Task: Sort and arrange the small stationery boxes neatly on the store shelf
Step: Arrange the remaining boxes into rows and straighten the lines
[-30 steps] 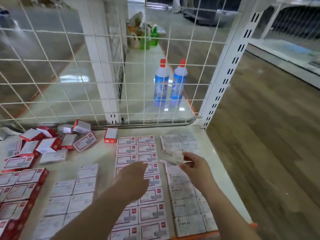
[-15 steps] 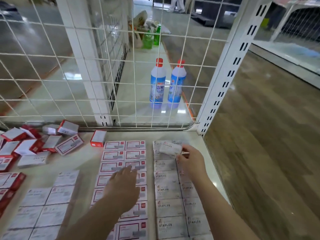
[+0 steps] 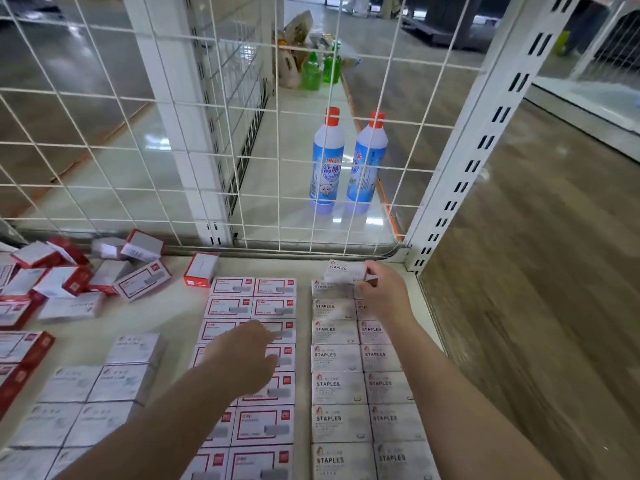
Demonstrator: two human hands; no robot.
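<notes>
My right hand [image 3: 382, 294] grips a white staples box [image 3: 344, 271] just above the far end of two neat columns of white staples boxes [image 3: 337, 358] on the right of the cream shelf [image 3: 166, 315]. My left hand [image 3: 246, 356] hovers palm down, fingers spread, over two columns of red-framed white boxes [image 3: 254, 296], holding nothing. Grey-white boxes [image 3: 104, 386] lie in rows at the near left. A loose heap of red and white boxes [image 3: 69, 278] sits at the far left, and a single red box [image 3: 201, 270] lies apart from it.
A white wire grid [image 3: 242, 133] closes the shelf's back. A slotted white upright [image 3: 485, 140] stands at the far right corner. Beyond the grid stand two blue bottles [image 3: 346, 164] with red caps. The shelf's right edge drops to a wooden floor [image 3: 540, 271].
My right hand has carried the staples box from the middle of the white columns toward their far end near the grid. My left hand stayed over the red-framed boxes.
</notes>
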